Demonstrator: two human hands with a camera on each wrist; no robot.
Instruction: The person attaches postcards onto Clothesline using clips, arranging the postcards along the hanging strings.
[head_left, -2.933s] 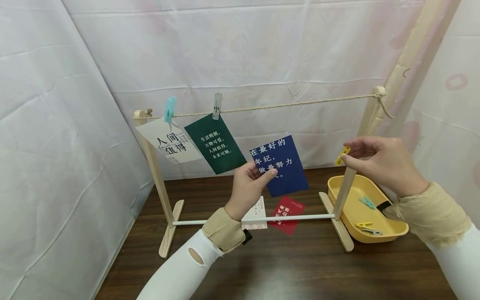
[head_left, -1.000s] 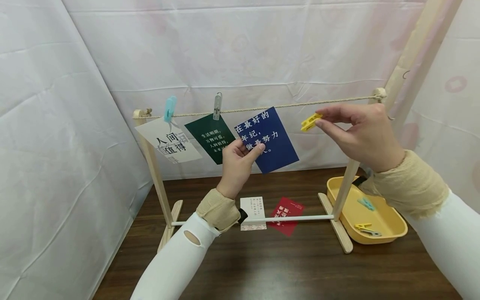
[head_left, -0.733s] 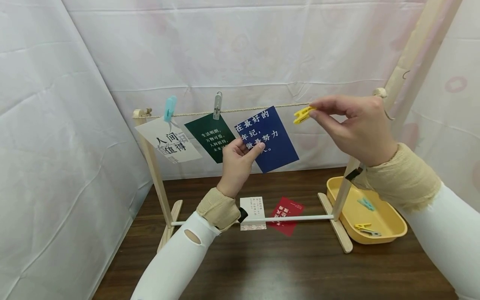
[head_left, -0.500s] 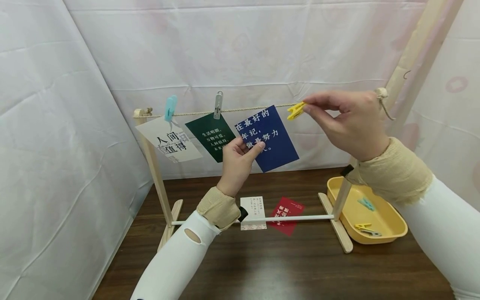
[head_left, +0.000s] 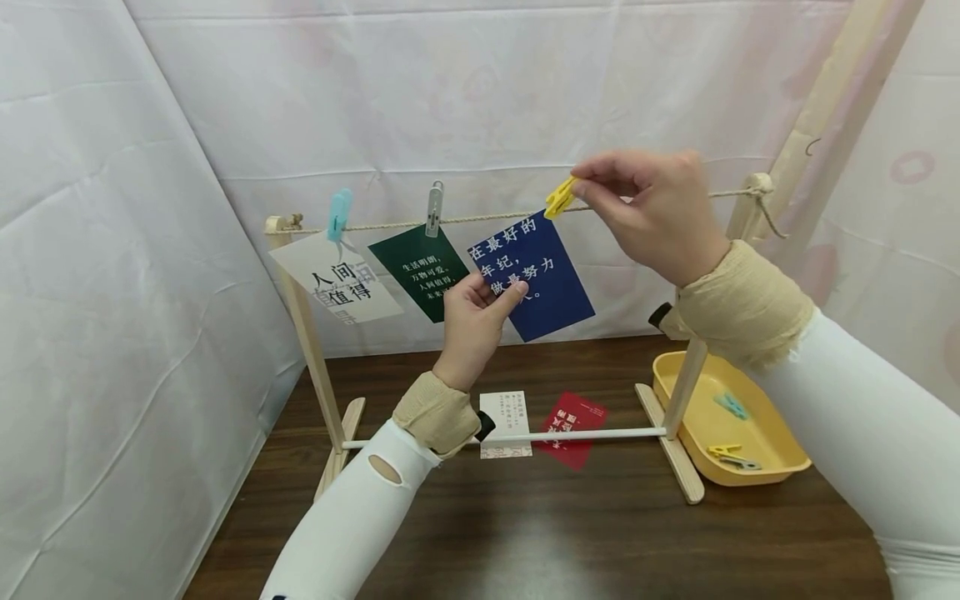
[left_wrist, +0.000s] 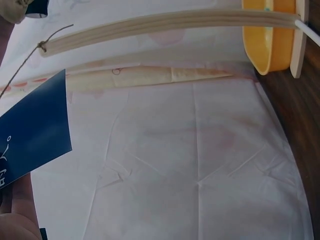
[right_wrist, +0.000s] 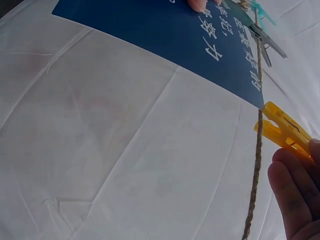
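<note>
Your left hand point(head_left: 472, 325) pinches the rectangular blue paper card point(head_left: 558, 287), likely steadying its top right corner at the twisted fibre rope point(right_wrist: 254, 182); your right hand point(head_left: 660, 212) squeezes the yellow plastic clothespin point(head_left: 560, 198) there, jaws apparently parted.

A dark brown, wood-grained bench point(head_left: 540, 542) bears a pale wooden stand point(head_left: 318, 367), its two feet point(head_left: 681, 462) planted well apart and joined by a white rod point(head_left: 630, 432). Between them, a printed white card point(head_left: 504, 407) and a red card point(head_left: 576, 411) lie flat near each other, the red one askew. At right, a yellow tray point(head_left: 750, 478) sits just beside one foot; light glints off the bench's near side.
</note>
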